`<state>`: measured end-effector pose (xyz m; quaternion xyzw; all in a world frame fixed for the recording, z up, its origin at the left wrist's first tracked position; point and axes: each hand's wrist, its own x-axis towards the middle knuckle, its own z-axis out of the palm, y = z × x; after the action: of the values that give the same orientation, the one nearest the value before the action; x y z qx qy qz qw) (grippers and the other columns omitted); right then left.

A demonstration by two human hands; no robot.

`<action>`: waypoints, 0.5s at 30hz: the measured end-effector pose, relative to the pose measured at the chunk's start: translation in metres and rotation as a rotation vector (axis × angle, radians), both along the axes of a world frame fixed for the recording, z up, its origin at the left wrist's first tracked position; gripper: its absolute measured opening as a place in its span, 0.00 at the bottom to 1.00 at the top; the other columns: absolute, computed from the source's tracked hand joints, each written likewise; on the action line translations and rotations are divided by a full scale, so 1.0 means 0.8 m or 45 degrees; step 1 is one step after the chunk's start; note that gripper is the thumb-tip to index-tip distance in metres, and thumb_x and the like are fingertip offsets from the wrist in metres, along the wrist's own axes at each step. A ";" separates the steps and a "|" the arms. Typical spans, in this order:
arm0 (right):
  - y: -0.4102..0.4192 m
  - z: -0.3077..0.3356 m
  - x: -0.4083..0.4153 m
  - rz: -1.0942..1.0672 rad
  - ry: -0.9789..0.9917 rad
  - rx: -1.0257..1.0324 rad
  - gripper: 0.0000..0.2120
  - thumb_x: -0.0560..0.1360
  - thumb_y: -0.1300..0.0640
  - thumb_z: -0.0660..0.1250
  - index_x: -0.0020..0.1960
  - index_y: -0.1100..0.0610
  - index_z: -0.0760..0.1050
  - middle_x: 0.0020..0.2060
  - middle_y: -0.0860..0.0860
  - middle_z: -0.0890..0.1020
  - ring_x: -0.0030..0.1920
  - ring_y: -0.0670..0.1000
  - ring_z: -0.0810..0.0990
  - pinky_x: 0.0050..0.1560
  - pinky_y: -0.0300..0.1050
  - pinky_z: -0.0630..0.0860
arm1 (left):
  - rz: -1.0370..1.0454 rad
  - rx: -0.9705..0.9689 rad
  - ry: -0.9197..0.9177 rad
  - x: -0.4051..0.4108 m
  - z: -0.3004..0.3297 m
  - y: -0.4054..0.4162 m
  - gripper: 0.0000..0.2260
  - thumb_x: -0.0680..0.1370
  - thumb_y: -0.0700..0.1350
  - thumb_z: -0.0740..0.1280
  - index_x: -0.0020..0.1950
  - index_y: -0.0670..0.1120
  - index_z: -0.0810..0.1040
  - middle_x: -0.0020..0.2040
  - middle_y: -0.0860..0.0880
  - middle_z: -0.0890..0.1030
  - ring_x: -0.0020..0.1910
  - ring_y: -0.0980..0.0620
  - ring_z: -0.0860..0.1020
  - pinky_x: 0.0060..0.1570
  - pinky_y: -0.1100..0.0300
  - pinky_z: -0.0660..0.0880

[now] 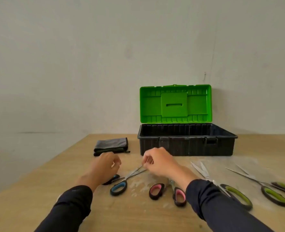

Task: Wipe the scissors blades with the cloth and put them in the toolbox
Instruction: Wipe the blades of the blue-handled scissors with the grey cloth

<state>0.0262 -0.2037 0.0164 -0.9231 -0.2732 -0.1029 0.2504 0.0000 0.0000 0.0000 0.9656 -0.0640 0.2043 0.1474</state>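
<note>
Hands over blue-handled scissors; no legible writing.

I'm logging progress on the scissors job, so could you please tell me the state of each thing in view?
toolbox: lid open.
cloth: folded, untouched.
blue scissors: on table, blades open, right hand at blade tips.
pink scissors: on table, open.
two green scissors: on table, open.
left hand: curled, empty.

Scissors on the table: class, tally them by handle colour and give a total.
Blue-handled scissors: 1
Pink-handled scissors: 1
Green-handled scissors: 2
Total: 4
</note>
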 end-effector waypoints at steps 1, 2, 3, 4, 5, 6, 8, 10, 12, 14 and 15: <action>0.007 -0.006 0.003 0.013 0.057 -0.042 0.05 0.74 0.56 0.67 0.46 0.51 0.81 0.45 0.49 0.83 0.47 0.50 0.81 0.50 0.50 0.80 | -0.001 -0.002 0.041 0.000 -0.004 0.004 0.08 0.78 0.45 0.61 0.50 0.50 0.79 0.47 0.55 0.76 0.47 0.57 0.75 0.46 0.65 0.72; 0.013 -0.010 0.006 0.009 0.067 -0.067 0.05 0.73 0.56 0.68 0.46 0.50 0.82 0.46 0.50 0.83 0.48 0.51 0.81 0.49 0.50 0.79 | 0.000 -0.035 0.065 -0.002 -0.004 0.005 0.08 0.77 0.44 0.62 0.51 0.50 0.80 0.47 0.55 0.77 0.46 0.58 0.75 0.45 0.67 0.71; 0.019 -0.016 0.009 0.004 0.071 -0.100 0.05 0.73 0.55 0.68 0.47 0.50 0.82 0.48 0.50 0.83 0.48 0.51 0.80 0.48 0.49 0.79 | -0.023 -0.035 0.079 -0.003 -0.006 0.008 0.08 0.77 0.45 0.63 0.51 0.50 0.81 0.47 0.55 0.78 0.46 0.58 0.76 0.44 0.68 0.70; 0.024 -0.020 0.011 -0.023 0.064 -0.124 0.06 0.73 0.55 0.69 0.49 0.50 0.81 0.49 0.50 0.82 0.49 0.51 0.80 0.47 0.47 0.78 | -0.037 -0.035 0.092 -0.003 -0.006 0.010 0.07 0.77 0.45 0.64 0.50 0.50 0.81 0.48 0.55 0.79 0.47 0.58 0.76 0.45 0.68 0.70; 0.027 -0.021 0.016 -0.050 0.052 -0.140 0.07 0.73 0.55 0.69 0.51 0.51 0.81 0.50 0.50 0.82 0.49 0.52 0.80 0.45 0.46 0.77 | -0.058 -0.043 0.095 -0.004 -0.006 0.011 0.07 0.77 0.47 0.64 0.50 0.51 0.81 0.49 0.55 0.79 0.48 0.58 0.75 0.45 0.68 0.70; 0.029 -0.023 0.020 -0.077 0.032 -0.159 0.08 0.74 0.54 0.69 0.52 0.51 0.80 0.51 0.50 0.81 0.50 0.52 0.79 0.45 0.45 0.76 | -0.071 -0.047 0.083 -0.004 -0.006 0.011 0.07 0.76 0.48 0.64 0.50 0.51 0.81 0.49 0.55 0.79 0.48 0.59 0.75 0.47 0.67 0.70; 0.027 -0.021 0.024 -0.093 -0.006 -0.194 0.09 0.74 0.51 0.69 0.52 0.52 0.80 0.51 0.49 0.81 0.49 0.50 0.78 0.45 0.45 0.75 | -0.102 -0.042 0.043 -0.004 -0.006 0.012 0.07 0.76 0.50 0.65 0.50 0.52 0.81 0.49 0.56 0.80 0.48 0.59 0.75 0.47 0.66 0.72; 0.023 -0.018 0.025 -0.077 0.012 -0.204 0.07 0.73 0.51 0.69 0.49 0.52 0.80 0.50 0.49 0.81 0.48 0.49 0.78 0.46 0.44 0.76 | -0.128 -0.056 0.020 -0.004 -0.006 0.010 0.07 0.76 0.49 0.65 0.50 0.51 0.82 0.48 0.55 0.81 0.46 0.59 0.75 0.46 0.67 0.72; 0.018 -0.016 0.027 -0.032 0.030 -0.230 0.05 0.73 0.51 0.70 0.47 0.51 0.78 0.50 0.48 0.80 0.49 0.49 0.78 0.47 0.46 0.76 | -0.163 -0.068 0.028 -0.003 -0.005 0.006 0.07 0.76 0.48 0.66 0.50 0.50 0.82 0.47 0.54 0.81 0.45 0.59 0.76 0.45 0.68 0.73; 0.013 -0.016 0.032 0.032 0.055 -0.258 0.04 0.74 0.51 0.69 0.47 0.49 0.76 0.51 0.47 0.79 0.50 0.49 0.77 0.49 0.47 0.76 | -0.183 -0.081 0.047 -0.003 -0.005 0.003 0.06 0.75 0.49 0.67 0.48 0.50 0.82 0.45 0.55 0.81 0.44 0.59 0.76 0.44 0.69 0.72; 0.011 -0.016 0.035 0.061 0.078 -0.247 0.03 0.74 0.51 0.69 0.46 0.48 0.75 0.50 0.46 0.78 0.50 0.49 0.76 0.49 0.48 0.76 | -0.191 -0.093 0.060 -0.004 -0.006 0.002 0.06 0.75 0.50 0.67 0.48 0.50 0.82 0.44 0.56 0.80 0.43 0.60 0.76 0.42 0.70 0.72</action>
<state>0.0540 -0.1952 0.0036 -0.9389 -0.2961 -0.0417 0.1705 -0.0031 0.0015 -0.0047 0.9567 -0.1250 0.1719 0.1989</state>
